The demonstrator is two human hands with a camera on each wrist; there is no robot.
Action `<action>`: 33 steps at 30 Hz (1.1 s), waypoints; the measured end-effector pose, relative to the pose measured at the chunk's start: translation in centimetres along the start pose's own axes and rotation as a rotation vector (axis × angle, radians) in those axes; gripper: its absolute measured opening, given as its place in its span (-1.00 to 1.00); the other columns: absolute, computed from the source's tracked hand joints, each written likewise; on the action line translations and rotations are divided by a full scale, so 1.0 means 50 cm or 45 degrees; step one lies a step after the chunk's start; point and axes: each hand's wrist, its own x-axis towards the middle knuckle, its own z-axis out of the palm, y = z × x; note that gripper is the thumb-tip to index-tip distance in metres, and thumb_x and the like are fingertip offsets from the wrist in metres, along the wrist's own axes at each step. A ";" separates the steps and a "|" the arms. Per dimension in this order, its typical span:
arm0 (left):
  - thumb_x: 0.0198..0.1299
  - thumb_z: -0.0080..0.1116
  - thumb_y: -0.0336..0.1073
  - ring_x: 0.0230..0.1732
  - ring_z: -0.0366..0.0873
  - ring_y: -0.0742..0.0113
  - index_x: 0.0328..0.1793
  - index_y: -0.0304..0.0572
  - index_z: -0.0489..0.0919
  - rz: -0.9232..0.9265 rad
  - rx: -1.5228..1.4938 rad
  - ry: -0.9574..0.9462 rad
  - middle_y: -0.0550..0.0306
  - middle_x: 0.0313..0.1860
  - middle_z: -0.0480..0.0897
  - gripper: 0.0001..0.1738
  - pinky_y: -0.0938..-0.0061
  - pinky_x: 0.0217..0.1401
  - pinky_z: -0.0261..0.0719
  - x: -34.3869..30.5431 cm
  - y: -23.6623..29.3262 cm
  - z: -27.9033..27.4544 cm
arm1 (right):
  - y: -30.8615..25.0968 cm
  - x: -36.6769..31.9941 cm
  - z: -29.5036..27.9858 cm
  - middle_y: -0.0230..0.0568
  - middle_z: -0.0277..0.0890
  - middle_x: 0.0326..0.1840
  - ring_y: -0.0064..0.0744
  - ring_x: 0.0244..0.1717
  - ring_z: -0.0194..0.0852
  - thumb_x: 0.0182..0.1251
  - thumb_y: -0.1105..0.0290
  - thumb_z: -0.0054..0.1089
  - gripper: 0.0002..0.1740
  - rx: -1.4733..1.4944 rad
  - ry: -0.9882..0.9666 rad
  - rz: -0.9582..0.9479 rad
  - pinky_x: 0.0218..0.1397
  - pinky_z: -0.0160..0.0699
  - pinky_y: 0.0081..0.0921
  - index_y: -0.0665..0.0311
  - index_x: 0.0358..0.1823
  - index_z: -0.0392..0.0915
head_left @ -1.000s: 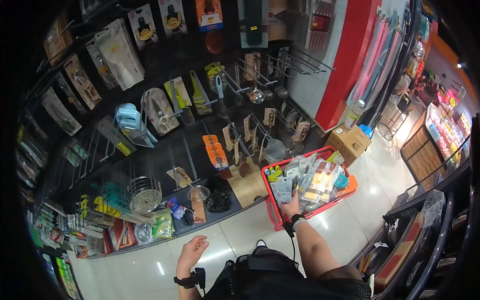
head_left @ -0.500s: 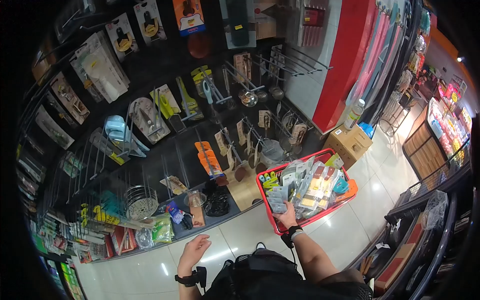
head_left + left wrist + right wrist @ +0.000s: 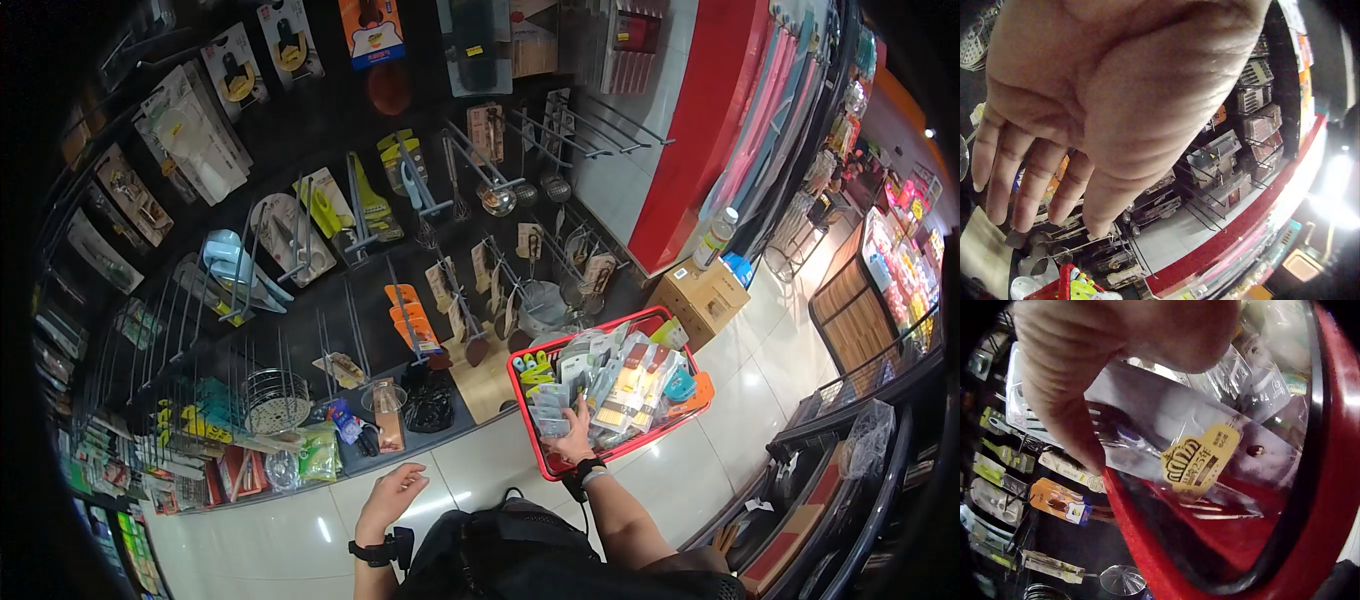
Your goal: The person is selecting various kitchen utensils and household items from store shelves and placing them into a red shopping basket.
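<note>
My right hand (image 3: 572, 440) is at the near left corner of a red shopping basket (image 3: 547, 462). In the right wrist view its thumb (image 3: 1079, 440) lies over a clear packet of forks (image 3: 1141, 434) with a gold label, and the curled fingers are at the top; the hand grips this packet inside the basket rim. Around it, the basket holds packaged brushes (image 3: 640, 378), green-handled tools (image 3: 538, 368), a teal item (image 3: 680, 385) and an orange one (image 3: 688, 395). My left hand (image 3: 390, 495) hangs in the air before the shelf, fingers loosely extended, holding nothing.
A wall of hooks carries packaged kitchen tools, including orange-carded spatulas (image 3: 408, 318) and ladles (image 3: 497, 200). Beyond the basket stands a cardboard box (image 3: 703, 298) with a bottle (image 3: 716, 238) on it. A dark rack (image 3: 800, 510) is at the right.
My right hand has moved slightly nearer to me within the basket, its fingers more spread than before. The head view has turned a little. My left hand stays in about the same pose.
</note>
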 end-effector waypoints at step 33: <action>0.18 0.19 -0.10 -0.10 0.58 0.12 0.27 -0.18 0.33 0.399 0.198 -0.514 -0.12 -0.08 0.59 -0.41 0.37 -0.05 0.52 0.150 0.037 0.033 | -0.201 0.055 -0.224 -0.30 0.38 0.13 -0.26 0.18 0.28 0.02 0.41 0.27 -0.39 1.925 0.673 0.079 0.34 0.12 -0.25 0.17 0.18 0.33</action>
